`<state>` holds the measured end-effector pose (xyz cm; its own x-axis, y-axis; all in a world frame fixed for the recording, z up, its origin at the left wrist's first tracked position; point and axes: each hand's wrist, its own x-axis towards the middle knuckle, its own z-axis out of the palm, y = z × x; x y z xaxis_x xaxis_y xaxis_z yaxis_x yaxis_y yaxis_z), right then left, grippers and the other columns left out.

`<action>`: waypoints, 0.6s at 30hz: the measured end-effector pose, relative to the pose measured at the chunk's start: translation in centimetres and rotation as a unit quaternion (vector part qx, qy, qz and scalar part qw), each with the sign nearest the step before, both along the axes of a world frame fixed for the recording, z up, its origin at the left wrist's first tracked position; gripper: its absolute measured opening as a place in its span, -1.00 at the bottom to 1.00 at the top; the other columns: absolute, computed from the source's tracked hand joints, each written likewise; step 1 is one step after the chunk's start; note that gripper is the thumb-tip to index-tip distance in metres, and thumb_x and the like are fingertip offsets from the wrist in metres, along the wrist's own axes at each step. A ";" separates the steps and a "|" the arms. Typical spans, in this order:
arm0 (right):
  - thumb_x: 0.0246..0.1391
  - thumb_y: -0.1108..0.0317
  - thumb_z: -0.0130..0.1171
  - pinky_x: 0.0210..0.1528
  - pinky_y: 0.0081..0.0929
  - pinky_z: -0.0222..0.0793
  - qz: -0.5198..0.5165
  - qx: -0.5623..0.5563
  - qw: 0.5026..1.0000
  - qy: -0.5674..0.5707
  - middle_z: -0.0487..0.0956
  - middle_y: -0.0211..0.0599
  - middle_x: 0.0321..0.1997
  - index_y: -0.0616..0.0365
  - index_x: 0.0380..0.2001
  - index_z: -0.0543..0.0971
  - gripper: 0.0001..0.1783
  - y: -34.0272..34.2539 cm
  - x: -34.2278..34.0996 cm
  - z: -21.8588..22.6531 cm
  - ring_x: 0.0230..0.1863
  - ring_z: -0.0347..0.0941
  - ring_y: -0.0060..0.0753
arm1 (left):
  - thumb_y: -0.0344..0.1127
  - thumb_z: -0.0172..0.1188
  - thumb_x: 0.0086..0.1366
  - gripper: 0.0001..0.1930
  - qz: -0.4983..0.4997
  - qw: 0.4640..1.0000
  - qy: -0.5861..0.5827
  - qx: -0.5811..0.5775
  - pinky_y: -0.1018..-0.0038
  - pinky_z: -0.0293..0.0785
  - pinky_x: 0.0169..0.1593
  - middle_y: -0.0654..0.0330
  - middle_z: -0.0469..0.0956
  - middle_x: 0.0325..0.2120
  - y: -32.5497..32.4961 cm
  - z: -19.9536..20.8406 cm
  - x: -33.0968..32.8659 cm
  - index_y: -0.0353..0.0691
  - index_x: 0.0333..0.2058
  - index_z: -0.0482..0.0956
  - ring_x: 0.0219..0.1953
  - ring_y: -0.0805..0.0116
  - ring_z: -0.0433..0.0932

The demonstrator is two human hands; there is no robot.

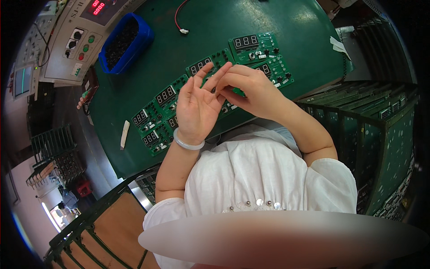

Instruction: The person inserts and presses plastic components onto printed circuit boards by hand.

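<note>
In the head view, the work centres on the 2 bare hands, raised above a dark green, smooth-topped table (286, 20). The left hand (195, 110) is turned palm up, well open with its fingers loosely spread, and a small dark part (213, 89) shows near the base of those fingers. The right hand (253, 87) reaches in from the side, thumb and fingers drawn together into a closed pinch right beside that part — whether its tips actually have hold of it, I cannot tell.

Under and around the hands, green rectangular circuit boards with white-segmented, 3-digit displays (253, 47) lie in slanting rows on the table, partly covered by the hands. Farther up and to the left stands a blue plastic bin (147, 38) filled with small black pieces (123, 42); a red-and-black wire with a white connector (183, 31) lies to the right of it.

The step in hand appears to be handling a single small part between palm and fingertips, over the boards. The next move seems to call for a light, precise pinch — the left palm kept steady, and the part turned without dropping it.
</note>
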<state>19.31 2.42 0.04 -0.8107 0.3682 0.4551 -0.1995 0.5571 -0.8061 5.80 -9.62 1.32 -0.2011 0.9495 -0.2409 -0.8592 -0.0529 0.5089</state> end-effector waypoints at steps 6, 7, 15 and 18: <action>-0.01 0.56 0.34 -0.33 -0.46 0.52 -0.093 -0.025 0.995 -0.004 0.58 -0.21 -0.34 0.26 -0.30 0.59 -0.82 -1.6 -1.5 -0.1 -0.39 0.59 -0.33 | 0.06 -0.28 0.51 -0.42 0.048 0.993 0.104 0.020 0.16 0.08 0.38 -0.16 0.09 0.39 0.0 0.2 1.4 -0.15 0.35 0.05 0.30 0.13 0.27; 0.00 0.55 0.35 -0.32 -0.50 0.51 -0.098 -0.075 0.992 -0.026 0.59 -0.23 -0.36 0.28 -0.31 0.58 -0.83 -1.8 -1.5 0.2 -0.38 0.58 -0.40 | 0.08 -0.28 0.51 -0.39 0.050 0.985 0.153 0.054 0.16 0.05 0.39 -0.16 0.04 0.41 -0.1 0.3 1.7 -0.14 0.38 -0.02 0.31 0.12 0.27; 0.01 0.55 0.35 -0.28 -0.60 0.44 -0.088 -0.129 0.987 0.023 0.61 -0.30 -0.38 0.29 -0.28 0.62 -0.83 -2.0 -3.4 1.7 -0.37 0.52 -0.55 | 0.16 -0.14 0.46 -0.16 0.052 0.919 0.354 0.164 0.05 -0.23 0.46 0.08 -0.39 0.50 0.1 0.8 -0.1 0.15 0.46 -0.46 0.52 0.04 -0.43; -0.02 0.59 0.34 -0.27 -0.59 0.44 -0.082 -0.054 0.994 0.057 0.59 -0.29 -0.37 0.29 -0.31 0.60 -0.84 -1.3 -4.2 2.6 -0.36 0.52 -0.51 | 0.14 -0.11 0.45 -0.20 0.088 0.911 0.363 0.175 0.03 -0.18 0.44 0.11 -0.29 0.50 1.0 0.9 -0.6 0.13 0.46 -0.35 0.51 0.05 -0.31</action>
<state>15.06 1.17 2.61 -0.6814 0.5426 0.4912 -0.2074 0.5005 -0.8405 5.22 -8.61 2.21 -0.3427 0.8802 0.3282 -0.2651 -0.4258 0.8651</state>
